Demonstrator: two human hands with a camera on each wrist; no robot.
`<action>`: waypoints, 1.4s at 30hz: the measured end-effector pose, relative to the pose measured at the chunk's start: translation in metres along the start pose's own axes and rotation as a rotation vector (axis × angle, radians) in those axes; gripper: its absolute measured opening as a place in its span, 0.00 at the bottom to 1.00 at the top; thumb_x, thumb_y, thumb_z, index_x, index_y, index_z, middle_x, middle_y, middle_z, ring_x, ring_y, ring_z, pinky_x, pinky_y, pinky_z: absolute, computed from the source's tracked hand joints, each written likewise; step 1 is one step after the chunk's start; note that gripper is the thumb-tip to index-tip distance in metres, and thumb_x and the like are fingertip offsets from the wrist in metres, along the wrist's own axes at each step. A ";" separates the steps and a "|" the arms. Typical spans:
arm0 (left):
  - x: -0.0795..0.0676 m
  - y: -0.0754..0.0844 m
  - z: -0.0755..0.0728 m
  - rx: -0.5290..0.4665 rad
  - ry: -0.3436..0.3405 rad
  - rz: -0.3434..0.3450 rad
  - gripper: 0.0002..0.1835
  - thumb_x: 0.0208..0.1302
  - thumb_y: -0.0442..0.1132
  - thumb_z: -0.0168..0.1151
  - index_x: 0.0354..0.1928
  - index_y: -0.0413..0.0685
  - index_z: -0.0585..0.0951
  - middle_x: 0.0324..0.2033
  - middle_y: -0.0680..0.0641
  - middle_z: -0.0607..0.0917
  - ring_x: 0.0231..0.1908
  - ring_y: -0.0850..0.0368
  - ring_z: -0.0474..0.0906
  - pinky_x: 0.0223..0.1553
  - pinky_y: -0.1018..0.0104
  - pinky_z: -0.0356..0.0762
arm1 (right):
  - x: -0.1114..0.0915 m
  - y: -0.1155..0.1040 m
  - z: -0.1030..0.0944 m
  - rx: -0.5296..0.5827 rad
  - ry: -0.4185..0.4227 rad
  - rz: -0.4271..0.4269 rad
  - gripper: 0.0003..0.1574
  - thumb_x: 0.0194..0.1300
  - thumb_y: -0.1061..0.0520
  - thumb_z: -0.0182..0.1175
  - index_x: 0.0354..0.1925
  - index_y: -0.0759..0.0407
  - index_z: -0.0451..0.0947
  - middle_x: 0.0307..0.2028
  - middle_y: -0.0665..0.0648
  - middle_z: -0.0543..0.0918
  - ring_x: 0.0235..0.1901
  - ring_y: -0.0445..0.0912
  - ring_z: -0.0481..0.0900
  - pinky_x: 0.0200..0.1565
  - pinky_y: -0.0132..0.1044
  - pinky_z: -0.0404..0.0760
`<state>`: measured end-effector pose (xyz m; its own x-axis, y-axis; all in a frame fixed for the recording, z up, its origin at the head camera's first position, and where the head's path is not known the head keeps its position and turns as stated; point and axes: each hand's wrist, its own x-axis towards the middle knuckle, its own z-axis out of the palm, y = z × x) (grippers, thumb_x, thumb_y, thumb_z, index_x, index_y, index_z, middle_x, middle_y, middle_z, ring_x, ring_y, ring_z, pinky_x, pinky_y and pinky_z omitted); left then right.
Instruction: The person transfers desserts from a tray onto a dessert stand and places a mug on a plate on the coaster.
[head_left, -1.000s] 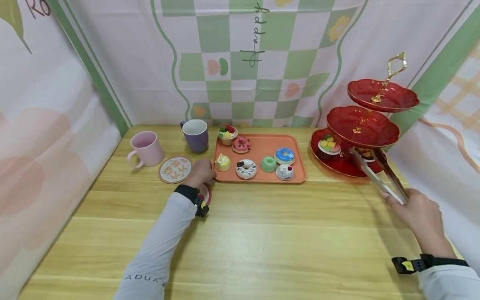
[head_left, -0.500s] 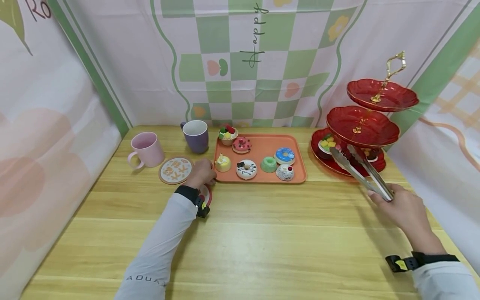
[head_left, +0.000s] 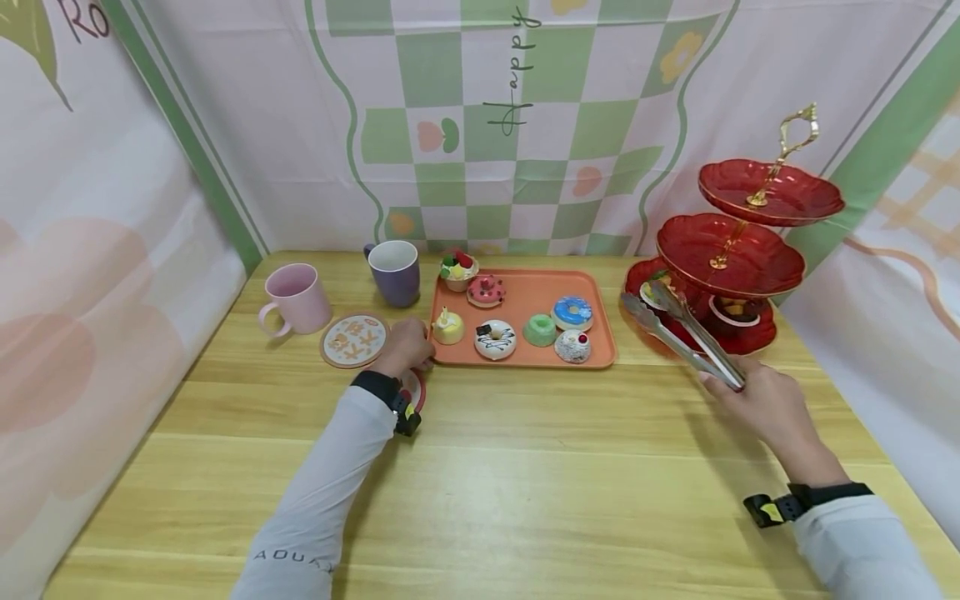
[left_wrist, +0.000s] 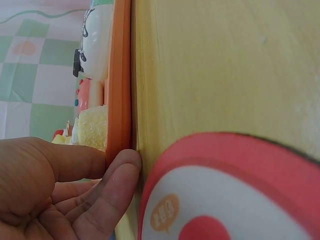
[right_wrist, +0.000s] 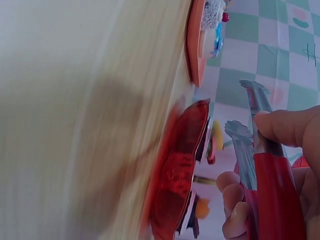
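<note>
My left hand (head_left: 402, 348) pinches the front left corner of an orange tray (head_left: 528, 287), thumb and finger meeting at its edge (left_wrist: 119, 115). On the tray sit several toy pastries, among them a white donut (head_left: 495, 339) and a blue donut (head_left: 572, 312). My right hand (head_left: 768, 408) grips metal tongs (head_left: 697, 335) with red handles (right_wrist: 277, 200). Their tips stand apart with nothing between them, in front of a red three-tier stand (head_left: 750, 246). Two toy cupcakes rest on its bottom tier: a dark one (head_left: 735, 311) and another partly hidden behind the tongs.
A pink mug (head_left: 296, 298) and a purple mug (head_left: 396, 273) stand at the back left. A round coaster (head_left: 355, 340) lies in front of them. Another, red-rimmed coaster (left_wrist: 240, 200) lies under my left wrist. Patterned cloth (head_left: 495, 167) hangs behind the table.
My right hand and the tongs have moved left, away from the dark cupcake on the bottom tier, which now shows more fully. The left hand stays at the tray corner.
</note>
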<state>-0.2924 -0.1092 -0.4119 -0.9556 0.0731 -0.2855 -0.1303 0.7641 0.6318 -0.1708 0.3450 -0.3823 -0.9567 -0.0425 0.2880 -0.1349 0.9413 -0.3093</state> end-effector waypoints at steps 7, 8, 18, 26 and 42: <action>0.002 -0.001 0.001 0.010 0.006 0.007 0.03 0.58 0.30 0.59 0.27 0.38 0.77 0.17 0.46 0.82 0.15 0.59 0.78 0.19 0.70 0.74 | 0.013 -0.013 0.008 0.015 -0.016 -0.032 0.32 0.60 0.49 0.62 0.46 0.78 0.72 0.26 0.70 0.78 0.24 0.61 0.74 0.27 0.56 0.71; 0.002 -0.002 0.001 0.011 0.008 0.009 0.03 0.58 0.30 0.58 0.27 0.38 0.77 0.17 0.46 0.81 0.15 0.59 0.78 0.19 0.70 0.73 | 0.014 -0.014 0.010 0.019 -0.018 -0.036 0.32 0.60 0.49 0.62 0.46 0.78 0.72 0.28 0.72 0.78 0.25 0.62 0.75 0.28 0.58 0.72; 0.002 -0.002 0.002 0.018 0.002 -0.003 0.03 0.58 0.31 0.59 0.28 0.38 0.77 0.17 0.46 0.81 0.15 0.60 0.78 0.20 0.70 0.73 | 0.036 -0.035 0.022 0.019 -0.099 -0.076 0.28 0.62 0.50 0.61 0.49 0.72 0.72 0.25 0.61 0.75 0.23 0.53 0.69 0.25 0.44 0.67; 0.000 -0.001 0.001 0.013 0.008 -0.006 0.03 0.58 0.30 0.59 0.27 0.38 0.77 0.16 0.45 0.81 0.15 0.59 0.78 0.20 0.70 0.74 | 0.051 -0.052 0.032 0.041 -0.151 -0.092 0.30 0.62 0.49 0.61 0.53 0.72 0.71 0.28 0.61 0.75 0.25 0.54 0.71 0.27 0.45 0.70; 0.001 -0.001 0.000 0.032 0.011 0.007 0.03 0.58 0.30 0.59 0.28 0.38 0.78 0.15 0.46 0.81 0.15 0.60 0.78 0.19 0.71 0.73 | 0.070 -0.079 0.053 0.092 -0.189 -0.109 0.26 0.61 0.55 0.60 0.53 0.70 0.72 0.26 0.59 0.74 0.24 0.51 0.69 0.24 0.41 0.65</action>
<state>-0.2935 -0.1094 -0.4131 -0.9594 0.0710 -0.2730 -0.1156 0.7838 0.6101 -0.2412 0.2500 -0.3854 -0.9653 -0.2121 0.1524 -0.2547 0.8936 -0.3696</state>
